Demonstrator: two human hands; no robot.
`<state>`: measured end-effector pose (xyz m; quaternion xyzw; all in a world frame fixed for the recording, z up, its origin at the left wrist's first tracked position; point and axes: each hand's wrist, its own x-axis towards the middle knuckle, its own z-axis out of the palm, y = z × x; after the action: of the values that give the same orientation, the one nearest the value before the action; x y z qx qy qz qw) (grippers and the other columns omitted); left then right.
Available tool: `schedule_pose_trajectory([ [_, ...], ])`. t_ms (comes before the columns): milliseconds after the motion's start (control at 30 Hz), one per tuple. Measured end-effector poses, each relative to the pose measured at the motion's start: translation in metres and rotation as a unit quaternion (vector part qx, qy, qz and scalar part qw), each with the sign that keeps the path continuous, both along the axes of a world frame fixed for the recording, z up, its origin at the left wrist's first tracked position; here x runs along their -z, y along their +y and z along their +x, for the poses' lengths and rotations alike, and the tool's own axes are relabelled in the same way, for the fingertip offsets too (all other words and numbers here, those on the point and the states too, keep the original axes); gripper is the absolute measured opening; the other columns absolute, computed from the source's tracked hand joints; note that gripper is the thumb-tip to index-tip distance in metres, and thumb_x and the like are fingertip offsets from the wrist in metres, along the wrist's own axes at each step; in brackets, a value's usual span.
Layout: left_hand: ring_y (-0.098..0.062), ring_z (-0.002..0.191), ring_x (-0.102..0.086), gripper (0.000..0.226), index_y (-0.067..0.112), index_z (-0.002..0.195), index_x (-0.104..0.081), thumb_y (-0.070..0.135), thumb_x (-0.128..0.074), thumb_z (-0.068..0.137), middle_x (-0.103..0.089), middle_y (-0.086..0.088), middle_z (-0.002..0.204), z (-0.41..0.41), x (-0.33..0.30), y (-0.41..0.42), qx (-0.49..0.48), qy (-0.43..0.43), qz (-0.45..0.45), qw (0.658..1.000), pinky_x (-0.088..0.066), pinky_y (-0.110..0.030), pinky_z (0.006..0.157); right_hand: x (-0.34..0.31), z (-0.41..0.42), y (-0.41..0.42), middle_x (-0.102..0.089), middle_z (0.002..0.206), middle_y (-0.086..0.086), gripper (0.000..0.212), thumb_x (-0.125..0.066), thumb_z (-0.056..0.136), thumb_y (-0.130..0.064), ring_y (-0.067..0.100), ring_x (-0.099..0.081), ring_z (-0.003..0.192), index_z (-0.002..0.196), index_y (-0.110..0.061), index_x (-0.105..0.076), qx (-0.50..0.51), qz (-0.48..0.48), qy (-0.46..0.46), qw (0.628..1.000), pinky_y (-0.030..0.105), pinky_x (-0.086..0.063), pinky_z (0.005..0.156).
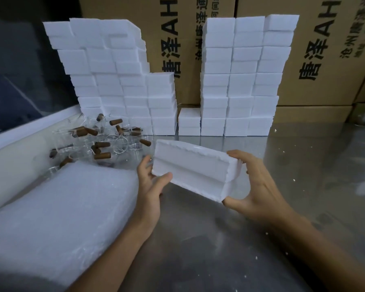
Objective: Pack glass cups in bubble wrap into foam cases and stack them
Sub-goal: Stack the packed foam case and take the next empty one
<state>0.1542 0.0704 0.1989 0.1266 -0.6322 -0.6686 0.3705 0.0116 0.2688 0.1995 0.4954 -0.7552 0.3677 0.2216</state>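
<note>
— What's in the hands?

— One foam case (195,170), held up over the steel table (261,239), tilted, its long seam facing us. The left hand (151,182) grips the near-left end: thumb curled over the front corner, fingers behind it. The right hand (254,186) is spread wide across the other end, fingers on the top edge, thumb hooked under the bottom corner.

— Closed case or open?

— The two halves look pressed together along that seam. I can't tell what's inside.

— And the cups?

— The cups (105,140) lie in a loose heap beyond the left hand, clear glass with brown corks, not touching it. The bubble wrap (61,218) is a thick pile just left of the left wrist.

— The stacks?

— Two foam stacks beyond the case: the left stack (114,81) behind the cups, the right stack (244,81) past the right hand. Cartons (325,49) stand behind both.
</note>
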Motion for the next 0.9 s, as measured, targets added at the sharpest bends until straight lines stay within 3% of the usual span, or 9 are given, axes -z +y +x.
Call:
schedule_pose_trajectory([
  [100, -0.013, 0.118, -0.058, 0.058, 0.033, 0.134, -0.046, 0.033, -0.059, 0.077, -0.063, 0.012, 0.125, 0.003, 0.000, -0.001, 0.000, 0.004, -0.012, 1.000, -0.044, -0.042, 0.102, 0.005, 0.000, 0.002, -0.037, 0.142, -0.024, 0.093, -0.082, 0.065, -0.042, 0.015, -0.048, 0.126, 0.142, -0.037, -0.030, -0.018, 0.027, -0.002, 0.999, 0.045, -0.046, 0.098],
  [200, -0.009, 0.109, -0.063, 0.045, 0.036, 0.120, -0.052, 0.033, -0.061, 0.076, -0.068, 0.019, 0.109, 0.003, 0.002, -0.002, -0.022, 0.002, -0.011, 1.000, -0.048, -0.043, 0.099, 0.007, 0.002, 0.002, -0.028, 0.150, -0.013, 0.089, -0.079, 0.067, -0.049, 0.015, -0.043, 0.129, 0.141, -0.041, -0.031, 0.007, 0.027, -0.011, 1.000, 0.041, -0.044, 0.101],
  [367, -0.002, 0.101, -0.064, 0.045, 0.035, 0.116, -0.053, 0.027, -0.066, 0.073, -0.069, 0.023, 0.103, 0.002, 0.002, -0.001, -0.043, -0.010, -0.027, 0.999, -0.050, -0.027, 0.088, 0.011, 0.006, 0.002, -0.041, 0.110, -0.005, 0.097, -0.085, 0.071, -0.030, 0.001, -0.043, 0.091, 0.152, -0.029, -0.031, 0.062, 0.024, -0.019, 0.998, 0.029, -0.045, 0.078],
  [467, 0.004, 0.094, -0.064, 0.041, 0.036, 0.111, -0.055, 0.013, -0.072, 0.082, -0.069, 0.026, 0.099, 0.004, 0.002, 0.000, -0.059, -0.030, -0.044, 0.997, -0.050, -0.019, 0.080, 0.017, 0.010, 0.000, -0.046, 0.109, -0.007, 0.100, -0.082, 0.073, -0.027, 0.001, -0.050, 0.091, 0.154, -0.033, -0.023, 0.037, 0.026, -0.088, 0.995, 0.020, -0.042, 0.074],
  [567, 0.008, 0.079, -0.062, 0.032, 0.033, 0.101, -0.060, 0.006, -0.069, 0.086, -0.071, 0.013, 0.089, 0.009, 0.001, 0.000, -0.088, -0.036, -0.051, 0.994, -0.047, -0.008, 0.067, 0.015, 0.011, 0.001, -0.047, 0.115, -0.014, 0.100, -0.074, 0.067, -0.043, 0.004, -0.054, 0.094, 0.152, -0.043, -0.021, 0.013, 0.010, -0.142, 0.990, 0.013, -0.045, 0.073],
  [667, -0.005, 0.081, -0.062, 0.023, 0.032, 0.099, -0.063, 0.014, -0.069, 0.088, -0.065, 0.006, 0.086, 0.011, -0.003, 0.002, -0.088, -0.047, -0.046, 0.994, -0.049, -0.016, 0.071, 0.010, 0.013, 0.002, -0.048, 0.133, -0.016, 0.109, -0.082, 0.065, -0.046, 0.010, -0.058, 0.103, 0.153, -0.043, -0.019, -0.050, 0.012, -0.189, 0.981, 0.026, -0.054, 0.081],
  [767, -0.018, 0.084, -0.060, 0.019, 0.039, 0.098, -0.066, 0.036, -0.070, 0.079, -0.058, -0.001, 0.085, 0.013, -0.004, 0.002, -0.076, -0.075, -0.043, 0.993, -0.047, -0.031, 0.076, 0.009, 0.018, 0.002, -0.032, 0.150, -0.020, 0.132, -0.091, 0.055, -0.052, 0.007, -0.041, 0.135, 0.152, -0.052, -0.002, -0.089, 0.030, -0.241, 0.966, 0.032, -0.047, 0.099],
  [833, -0.019, 0.085, -0.063, 0.022, 0.045, 0.094, -0.068, 0.046, -0.063, 0.073, -0.062, -0.005, 0.083, 0.015, -0.005, -0.001, -0.070, -0.098, -0.040, 0.992, -0.050, -0.036, 0.080, 0.005, 0.022, 0.004, -0.026, 0.154, -0.021, 0.138, -0.090, 0.049, -0.063, 0.006, -0.047, 0.130, 0.143, -0.065, 0.012, -0.101, 0.066, -0.303, 0.945, 0.028, -0.048, 0.099],
  [900, -0.019, 0.094, -0.067, 0.029, 0.043, 0.100, -0.071, 0.047, -0.062, 0.072, -0.072, 0.000, 0.091, 0.017, -0.007, -0.005, -0.061, -0.115, -0.029, 0.991, -0.052, -0.041, 0.092, 0.002, 0.023, 0.007, -0.028, 0.154, -0.023, 0.136, -0.086, 0.051, -0.069, 0.014, -0.061, 0.107, 0.139, -0.067, 0.017, -0.115, 0.100, -0.340, 0.928, 0.031, -0.054, 0.091],
])
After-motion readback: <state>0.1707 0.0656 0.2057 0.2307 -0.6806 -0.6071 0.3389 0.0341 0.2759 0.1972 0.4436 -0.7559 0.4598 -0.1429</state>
